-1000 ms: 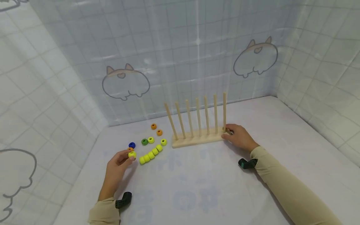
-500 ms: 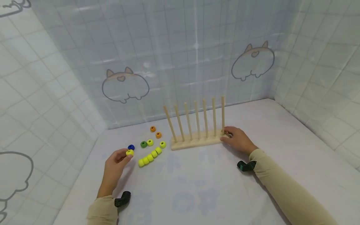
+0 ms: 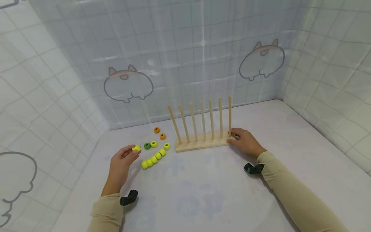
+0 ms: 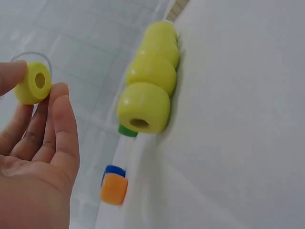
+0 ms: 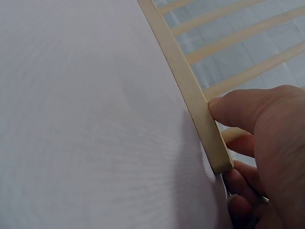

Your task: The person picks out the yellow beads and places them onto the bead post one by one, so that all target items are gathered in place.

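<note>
My left hand (image 3: 119,166) pinches a yellow bead (image 4: 34,83) between thumb and fingertips, raised over the table, its hole showing in the left wrist view. Just right of that hand, several yellow beads (image 3: 154,159) lie touching in a slanting row. My right hand (image 3: 247,142) grips the right end of a wooden peg rack (image 3: 200,146), with the thumb on the base's front edge and fingers curled behind and round its end. The rack's upright pegs carry no beads.
Beyond the row lie a green bead (image 3: 147,146), loose yellow beads (image 3: 166,146) and two orange beads (image 3: 162,136). In the left wrist view, another orange bead (image 4: 114,189) sits by a blue bead (image 4: 116,169). A tiled-pattern curtain (image 3: 185,58) stands behind the table.
My left hand has moved a little away from me with the yellow bead, and now covers the blue bead in the head view. My right hand stays on the rack.
</note>
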{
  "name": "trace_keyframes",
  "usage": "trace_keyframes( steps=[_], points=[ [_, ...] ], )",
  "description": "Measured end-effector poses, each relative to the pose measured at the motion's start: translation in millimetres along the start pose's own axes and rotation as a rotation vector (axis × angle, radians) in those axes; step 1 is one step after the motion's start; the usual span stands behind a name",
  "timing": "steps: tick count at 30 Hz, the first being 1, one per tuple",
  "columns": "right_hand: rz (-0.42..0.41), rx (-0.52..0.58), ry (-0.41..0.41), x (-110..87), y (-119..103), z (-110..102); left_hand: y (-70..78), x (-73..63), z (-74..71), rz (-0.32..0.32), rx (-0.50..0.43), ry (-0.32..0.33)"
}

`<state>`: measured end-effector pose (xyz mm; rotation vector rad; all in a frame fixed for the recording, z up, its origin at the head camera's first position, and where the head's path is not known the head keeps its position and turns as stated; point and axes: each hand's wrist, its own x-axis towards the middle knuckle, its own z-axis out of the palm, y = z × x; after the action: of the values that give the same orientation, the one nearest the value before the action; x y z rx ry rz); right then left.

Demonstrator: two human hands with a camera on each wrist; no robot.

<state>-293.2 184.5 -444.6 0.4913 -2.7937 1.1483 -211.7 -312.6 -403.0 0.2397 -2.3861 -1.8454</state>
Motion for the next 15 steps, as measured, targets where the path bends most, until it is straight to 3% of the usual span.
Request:
trace_keyframes(
  steps=[4, 11, 15],
  points=[
    [-0.005, 0.005, -0.001, -1.9, -2.1, -0.5, 5.6, 1.1, 5.2, -0.026, -0.047, 0.0],
    [-0.007, 0.015, 0.008, -3.7, -7.0, -2.4, 16.9, 6.3, 13.5, 0.02, -0.127, -0.038],
    [-0.005, 0.025, 0.011, -4.5, -6.1, -2.2, 21.9, 8.6, 19.9, 0.013, -0.147, -0.055]
  ],
)
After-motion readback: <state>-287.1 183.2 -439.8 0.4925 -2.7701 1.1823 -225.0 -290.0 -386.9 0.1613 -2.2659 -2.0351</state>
